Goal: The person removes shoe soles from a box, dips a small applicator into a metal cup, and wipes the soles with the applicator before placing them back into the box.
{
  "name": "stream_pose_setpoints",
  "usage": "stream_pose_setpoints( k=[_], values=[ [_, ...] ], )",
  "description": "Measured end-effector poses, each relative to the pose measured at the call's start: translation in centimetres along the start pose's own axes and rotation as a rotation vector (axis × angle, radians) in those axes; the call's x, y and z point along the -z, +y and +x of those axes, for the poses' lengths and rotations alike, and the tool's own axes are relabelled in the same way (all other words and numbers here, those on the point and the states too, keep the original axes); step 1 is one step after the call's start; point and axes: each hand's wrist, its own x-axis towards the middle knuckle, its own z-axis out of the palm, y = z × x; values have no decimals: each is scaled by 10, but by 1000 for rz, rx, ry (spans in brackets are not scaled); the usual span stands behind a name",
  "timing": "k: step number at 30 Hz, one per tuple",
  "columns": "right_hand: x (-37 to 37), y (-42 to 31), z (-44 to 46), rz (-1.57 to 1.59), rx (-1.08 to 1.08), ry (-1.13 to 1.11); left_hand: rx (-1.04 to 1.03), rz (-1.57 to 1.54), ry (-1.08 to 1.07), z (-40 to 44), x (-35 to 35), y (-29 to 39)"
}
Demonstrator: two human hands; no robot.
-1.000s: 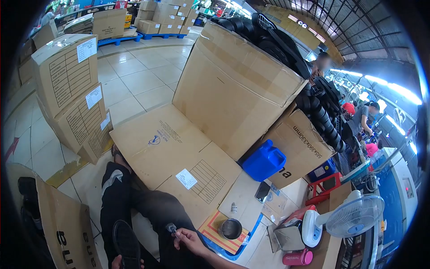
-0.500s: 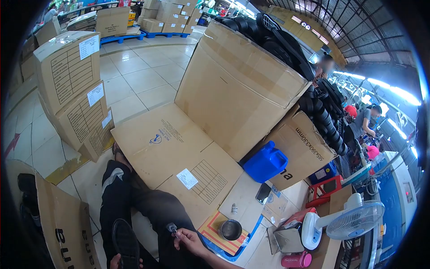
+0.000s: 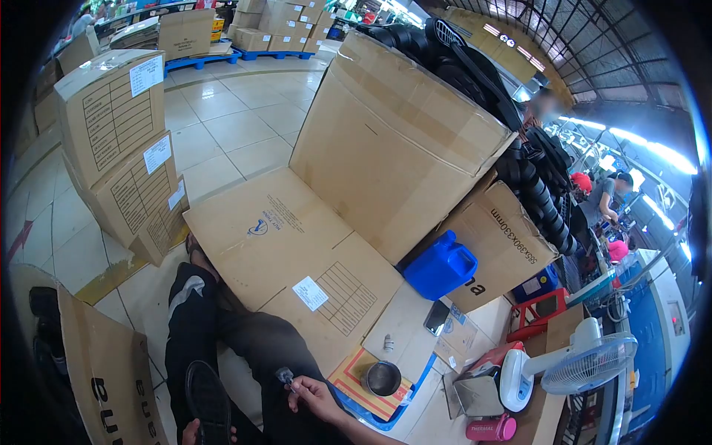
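Observation:
At the bottom, my left hand (image 3: 191, 432) is wrapped round a black shoe sole (image 3: 208, 400), which stands upright over my lap. Only some fingers of that hand show, at the sole's lower edges. My right hand (image 3: 313, 397) pinches a small greyish, clear-looking piece (image 3: 285, 376) above my thigh, a short way right of the sole. I cannot make out exactly what the piece is. A dark metal cup (image 3: 383, 379) rests on an orange and yellow sheet (image 3: 348, 377) to the right of that hand. Behind the cup stands a small light-coloured object (image 3: 388, 343).
A flattened cardboard sheet (image 3: 274, 230) lies before my legs, against a large carton (image 3: 393, 141). Stacked cartons (image 3: 122, 126) stand left. On the right are a blue jug (image 3: 440, 265), phone (image 3: 437, 317), fan (image 3: 586, 363) and pink bottle (image 3: 491, 428). People (image 3: 610, 199) are farther back.
The view has shifted slightly. Both hands keep nearly the same place and grip, and the sole has barely moved.

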Motion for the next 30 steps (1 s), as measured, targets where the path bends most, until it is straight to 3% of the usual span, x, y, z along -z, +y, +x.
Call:
stream_pose_setpoints(
  k=[12, 17, 23, 26, 30],
  values=[
    [-3, -5, 0, -32, -17, 18, 26, 35, -41, 2, 7, 0],
    [-2, -3, 1, -5, 16, 25, -209, 160, -149, -1, 0, -5],
    [-5, -7, 0, -34, 19, 29, 86, -95, -60, 9, 16, -1],
    [-9, -15, -2, -49, 16, 30, -75, 35, -119, 5, 10, -2],
    [-10, -16, -2, -60, 3, 28, 32, -60, -164, 11, 23, -2]
  ],
)
